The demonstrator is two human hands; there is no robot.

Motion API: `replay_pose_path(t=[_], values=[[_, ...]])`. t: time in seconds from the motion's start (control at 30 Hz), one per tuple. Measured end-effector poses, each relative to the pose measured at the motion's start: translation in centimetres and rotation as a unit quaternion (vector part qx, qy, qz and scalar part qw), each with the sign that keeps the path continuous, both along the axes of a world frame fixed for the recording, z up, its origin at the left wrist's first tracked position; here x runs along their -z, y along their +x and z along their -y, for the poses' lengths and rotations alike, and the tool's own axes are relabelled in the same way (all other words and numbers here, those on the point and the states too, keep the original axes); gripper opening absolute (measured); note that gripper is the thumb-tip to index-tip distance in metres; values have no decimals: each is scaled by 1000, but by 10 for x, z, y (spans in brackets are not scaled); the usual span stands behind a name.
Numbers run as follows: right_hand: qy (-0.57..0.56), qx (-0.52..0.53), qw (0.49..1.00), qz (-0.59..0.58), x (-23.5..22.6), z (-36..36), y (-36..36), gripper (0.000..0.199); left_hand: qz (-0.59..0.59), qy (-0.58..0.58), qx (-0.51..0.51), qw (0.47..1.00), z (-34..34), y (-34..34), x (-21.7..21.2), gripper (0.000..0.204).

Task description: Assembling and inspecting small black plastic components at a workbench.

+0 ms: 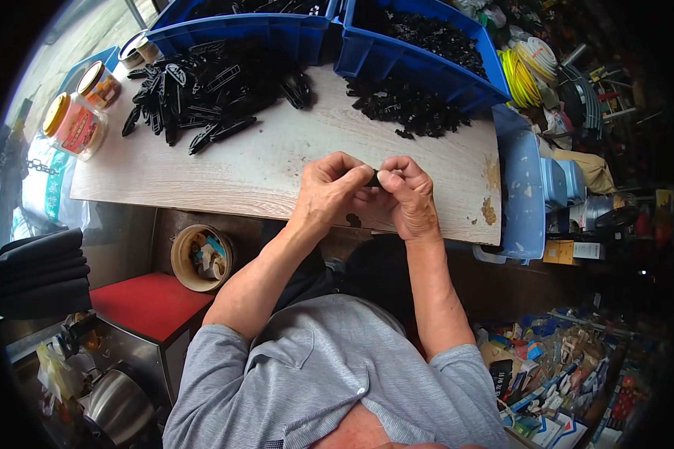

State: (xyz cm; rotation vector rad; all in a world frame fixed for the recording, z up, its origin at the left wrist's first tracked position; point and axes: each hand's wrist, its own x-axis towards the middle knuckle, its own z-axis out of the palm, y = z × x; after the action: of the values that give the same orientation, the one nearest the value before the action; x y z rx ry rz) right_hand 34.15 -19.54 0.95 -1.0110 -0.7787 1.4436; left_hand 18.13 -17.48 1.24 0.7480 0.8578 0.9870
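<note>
Just above the table's front edge, my left hand (329, 187) and my right hand (410, 194) meet, fingertips nearly touching. Both pinch a small black plastic part (375, 178) between thumb and forefinger. Most of that part is covered by the fingers, so its exact shape cannot be made out. Beyond my left hand lies a heap of long black plastic pieces (202, 90) on the pale wooden table (277, 165). A second heap, of much smaller black plastic pieces (412, 108), spreads at the back right, past my right hand.
Two blue bins (240, 30) (427, 60) of black parts stand along the back. Lidded jars (75, 127) sit at the left edge. A waste bucket (195, 280) is below the table, beside a red-topped cabinet (150, 303). Right of the table is a light-blue tub (520, 187).
</note>
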Motion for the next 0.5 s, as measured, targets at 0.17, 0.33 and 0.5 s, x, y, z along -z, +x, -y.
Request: replay_pose_path(t=[0.17,0.33,0.5], values=[[-41,-59,993,95,-9,-5,10,24,3,7,-29,1000,2,-1,2,11],[-13,-72,984,162,-10,1,0,38,13,10,1,1000,2,-5,9,8],[-17,-28,990,140,-5,4,5,34,1,15,54,998,-6,-2,0,14]])
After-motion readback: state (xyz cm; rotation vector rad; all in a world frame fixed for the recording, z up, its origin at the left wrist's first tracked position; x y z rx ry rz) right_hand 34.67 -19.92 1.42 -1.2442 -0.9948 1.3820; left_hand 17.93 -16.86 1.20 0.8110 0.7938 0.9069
